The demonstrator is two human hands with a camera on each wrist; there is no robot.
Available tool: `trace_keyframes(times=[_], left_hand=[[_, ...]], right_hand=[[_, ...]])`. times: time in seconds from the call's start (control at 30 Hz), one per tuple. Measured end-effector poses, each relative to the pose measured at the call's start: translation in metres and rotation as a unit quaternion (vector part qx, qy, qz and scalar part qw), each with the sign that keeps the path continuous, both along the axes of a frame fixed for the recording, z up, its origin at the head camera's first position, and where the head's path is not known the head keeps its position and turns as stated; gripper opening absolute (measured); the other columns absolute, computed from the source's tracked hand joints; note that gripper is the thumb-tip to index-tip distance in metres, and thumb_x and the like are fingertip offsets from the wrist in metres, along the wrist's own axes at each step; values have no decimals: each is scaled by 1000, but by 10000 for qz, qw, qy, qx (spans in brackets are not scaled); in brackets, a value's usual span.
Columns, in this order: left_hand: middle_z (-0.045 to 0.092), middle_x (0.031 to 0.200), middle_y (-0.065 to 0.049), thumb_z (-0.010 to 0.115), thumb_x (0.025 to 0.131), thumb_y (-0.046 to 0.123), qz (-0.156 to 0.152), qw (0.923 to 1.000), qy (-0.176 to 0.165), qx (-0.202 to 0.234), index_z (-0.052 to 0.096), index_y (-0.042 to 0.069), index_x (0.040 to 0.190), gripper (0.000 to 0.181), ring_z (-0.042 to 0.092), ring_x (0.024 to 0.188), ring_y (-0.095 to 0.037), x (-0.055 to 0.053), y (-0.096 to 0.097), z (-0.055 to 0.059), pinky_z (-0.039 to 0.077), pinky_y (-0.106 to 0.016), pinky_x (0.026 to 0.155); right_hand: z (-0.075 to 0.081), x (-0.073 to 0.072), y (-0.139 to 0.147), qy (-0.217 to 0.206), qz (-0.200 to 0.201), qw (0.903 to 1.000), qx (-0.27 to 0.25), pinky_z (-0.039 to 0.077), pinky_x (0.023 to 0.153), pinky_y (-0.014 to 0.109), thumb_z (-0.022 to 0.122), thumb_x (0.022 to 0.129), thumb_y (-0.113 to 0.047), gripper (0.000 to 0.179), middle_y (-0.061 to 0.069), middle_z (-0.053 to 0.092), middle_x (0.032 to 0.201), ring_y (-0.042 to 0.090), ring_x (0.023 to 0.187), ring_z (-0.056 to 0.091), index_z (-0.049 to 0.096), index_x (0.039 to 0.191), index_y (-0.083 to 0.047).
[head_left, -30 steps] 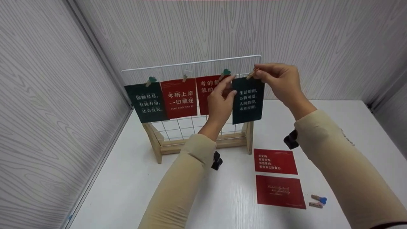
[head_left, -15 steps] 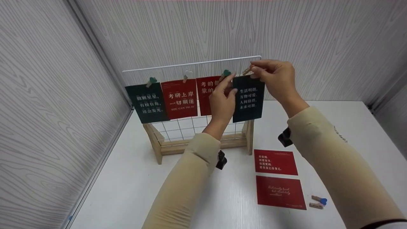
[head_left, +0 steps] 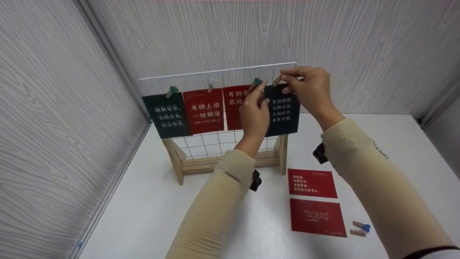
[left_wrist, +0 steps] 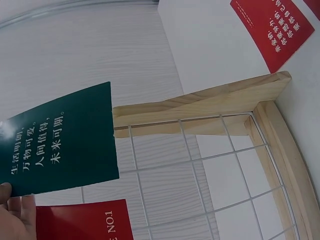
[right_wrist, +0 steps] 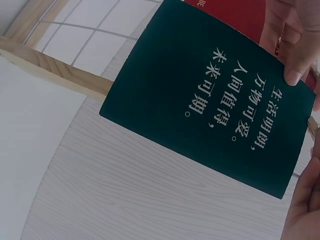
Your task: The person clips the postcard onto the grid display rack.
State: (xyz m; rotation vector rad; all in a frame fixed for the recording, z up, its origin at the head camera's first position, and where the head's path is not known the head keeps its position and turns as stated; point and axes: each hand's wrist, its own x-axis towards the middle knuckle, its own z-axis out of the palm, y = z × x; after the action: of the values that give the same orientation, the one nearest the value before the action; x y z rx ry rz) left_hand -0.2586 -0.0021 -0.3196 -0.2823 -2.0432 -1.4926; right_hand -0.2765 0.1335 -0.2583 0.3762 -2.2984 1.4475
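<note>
My left hand pinches the left edge of a dark green card with white writing, thumb in front, as the right wrist view shows. The card hangs upright before the right end of a white wire grid rack. At its top edge my right hand pinches a small wooden clothespin between thumb and index finger. Whether the pin grips the card cannot be told. Just left, a red card hangs from a clothespin with a green heart, partly hidden by my left hand.
Another red card and a green card hang farther left on clothespins. The rack has a wooden base. Two red cards, one above the other, lie on the white table by two clothespins.
My right hand has moved left and slightly up with the clothespin, along the green card's top edge. The green card has risen slightly, and my left arm has shifted a little right.
</note>
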Motion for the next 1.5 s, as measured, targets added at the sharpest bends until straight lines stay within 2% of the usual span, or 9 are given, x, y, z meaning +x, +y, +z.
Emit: trace_keyframes(times=[0.27,0.57,0.83,1.07,1.3,1.5], left_hand=[[62,111,-11,60,90,-3,127,9998,110,-128,57,6,131,42,57,101,-16,0,3,1,44,-16,87],[62,113,-10,60,90,-4,161,9997,78,-143,57,6,131,43,56,104,-16,0,5,0,43,-16,89],[63,110,-9,60,90,-4,241,9996,90,-148,58,8,130,41,57,102,-16,-1,5,1,44,-17,88],[63,109,-9,60,90,-5,299,9993,121,-170,58,8,130,42,58,102,-16,-1,5,-1,44,-17,88],[62,111,-10,60,90,-6,386,9984,352,-231,57,7,131,43,58,101,-16,0,6,-8,43,-16,89],[56,111,-12,58,90,-7,531,9972,503,-165,59,6,128,40,58,105,-19,2,7,-11,44,-17,91]], right_hand=[[4,-1,-2,156,-95,9982,569,54,66,20,62,92,-15,20,5,70,101,12,67,65,73,109,-11],[7,-1,-3,88,-278,9923,1200,52,65,21,61,93,-18,22,3,70,102,10,68,65,73,110,-11],[7,-2,-2,50,-281,9886,1481,52,65,21,59,94,-18,23,3,70,101,11,67,64,72,111,-10],[3,-4,-4,342,-319,9816,1850,53,65,23,60,94,-18,23,5,70,103,13,68,66,71,113,-9],[-3,-5,-5,480,-421,9785,1962,55,68,32,59,95,-12,26,7,70,105,18,71,67,68,118,-10],[-6,-6,-4,573,-428,9795,1882,56,71,34,58,95,-9,27,7,69,108,18,74,67,67,120,-10]])
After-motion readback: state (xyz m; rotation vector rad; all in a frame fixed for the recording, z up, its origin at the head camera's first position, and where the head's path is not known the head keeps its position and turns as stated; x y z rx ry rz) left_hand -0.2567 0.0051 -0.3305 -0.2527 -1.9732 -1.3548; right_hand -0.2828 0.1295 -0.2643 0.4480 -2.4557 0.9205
